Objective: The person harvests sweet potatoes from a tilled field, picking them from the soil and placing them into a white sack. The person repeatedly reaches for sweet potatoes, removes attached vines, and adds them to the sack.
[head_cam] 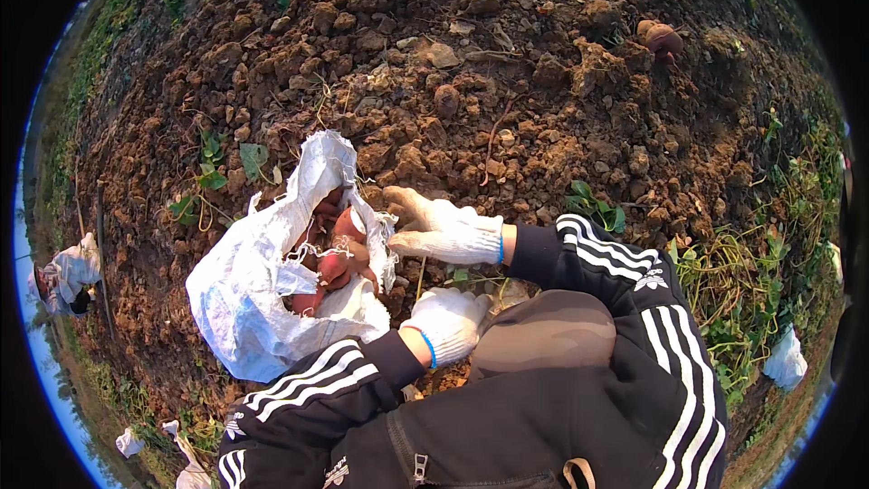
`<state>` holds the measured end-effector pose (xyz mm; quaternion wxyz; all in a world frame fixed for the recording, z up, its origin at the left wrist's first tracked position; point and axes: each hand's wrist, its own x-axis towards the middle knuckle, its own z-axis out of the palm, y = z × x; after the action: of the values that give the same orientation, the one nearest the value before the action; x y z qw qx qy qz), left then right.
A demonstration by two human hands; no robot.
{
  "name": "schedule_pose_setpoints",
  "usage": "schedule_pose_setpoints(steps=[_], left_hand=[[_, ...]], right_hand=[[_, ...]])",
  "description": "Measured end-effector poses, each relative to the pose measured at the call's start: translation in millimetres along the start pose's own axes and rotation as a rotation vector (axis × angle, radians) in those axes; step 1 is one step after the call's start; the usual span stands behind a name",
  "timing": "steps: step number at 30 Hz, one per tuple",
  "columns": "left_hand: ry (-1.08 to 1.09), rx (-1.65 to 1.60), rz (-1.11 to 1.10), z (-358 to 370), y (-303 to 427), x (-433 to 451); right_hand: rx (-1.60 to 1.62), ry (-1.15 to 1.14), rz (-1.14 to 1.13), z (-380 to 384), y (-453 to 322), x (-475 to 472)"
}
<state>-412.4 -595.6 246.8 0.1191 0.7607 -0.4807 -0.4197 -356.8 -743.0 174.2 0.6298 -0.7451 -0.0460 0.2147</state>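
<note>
A white woven sack [237, 306] lies with its frayed mouth gaping on the soil. Inside it are several reddish sweet potatoes [336, 262]. My right hand [445, 228], in a white knit glove with soiled fingers, is beside the sack's right rim. Its fingers are spread and hold nothing visible; whether the fingertips touch the rim I cannot tell. Nearer my body, my left hand [445, 326], gloved as well, is low by my bent knee [550, 333]. Its palm and most of its fingers are hidden, so its grip does not show.
Clumpy brown soil [407, 82] spreads ahead. Sweet potatoes [660, 39] lie at the upper right. Green vines [740, 292] tangle on the right, near another white sack [785, 360]. A person [68, 278] is at the far left. More white sacks [129, 443] stand at lower left.
</note>
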Motion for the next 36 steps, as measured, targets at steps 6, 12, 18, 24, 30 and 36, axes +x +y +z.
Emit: schedule_pose_setpoints(steps=[6,12,18,24,30,36], left_hand=[[-0.053,0.25,-0.274,-30.9,-21.8,43.9],[0.224,0.376,-0.444,-65.7,-70.1,163.2],[-0.028,0.436,-0.577,-42.5,-108.8,202.6],[-0.058,0.493,-0.574,-20.9,-127.6,205.8],[0.035,0.424,-0.529,-19.6,-131.6,203.8],[-0.105,0.459,-0.634,-23.9,-125.5,214.5]], right_hand=[[0.127,0.428,0.206,-65.7,38.4,-3.6],[0.09,1.337,0.058,-208.4,78.1,-55.8],[-0.607,1.603,0.588,-406.6,121.3,-92.6],[-0.322,1.246,1.012,-528.2,169.5,-43.7],[-0.18,1.186,1.014,-553.4,208.7,-45.4],[-0.064,1.479,0.87,-539.3,208.3,-57.9]])
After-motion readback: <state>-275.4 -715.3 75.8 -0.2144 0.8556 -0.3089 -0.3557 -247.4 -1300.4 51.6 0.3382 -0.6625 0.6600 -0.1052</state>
